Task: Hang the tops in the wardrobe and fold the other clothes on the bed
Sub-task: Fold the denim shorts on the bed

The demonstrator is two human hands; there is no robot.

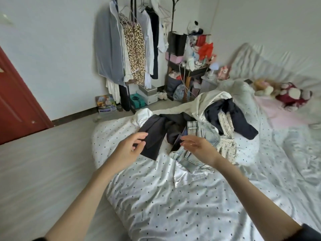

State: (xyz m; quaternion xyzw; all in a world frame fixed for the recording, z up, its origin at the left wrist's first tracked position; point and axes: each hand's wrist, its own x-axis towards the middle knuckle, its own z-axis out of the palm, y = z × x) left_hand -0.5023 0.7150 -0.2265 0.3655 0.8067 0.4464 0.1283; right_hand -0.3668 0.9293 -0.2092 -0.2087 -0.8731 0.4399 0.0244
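A heap of clothes lies on the dotted white bed (173, 197): a dark grey garment (154, 134), pale washed jeans (199, 136), a white top (208, 100), a navy piece (238, 115) and a cream dotted piece (227, 136). My left hand (130, 146) hovers over the edge of the dark grey garment, fingers loosely curled and holding nothing. My right hand (199, 148) is stretched out above the jeans, fingers relaxed, also holding nothing. An open clothes rail (132, 40) with hung tops, among them a leopard-print one, stands against the far wall.
A cluttered shelf unit (189, 66) with bags and boxes stands right of the rail. Boxes and shoes sit on the floor beneath. A red-brown door (17, 105) is at the left. Plush toys (284, 94) lie at the head of the bed.
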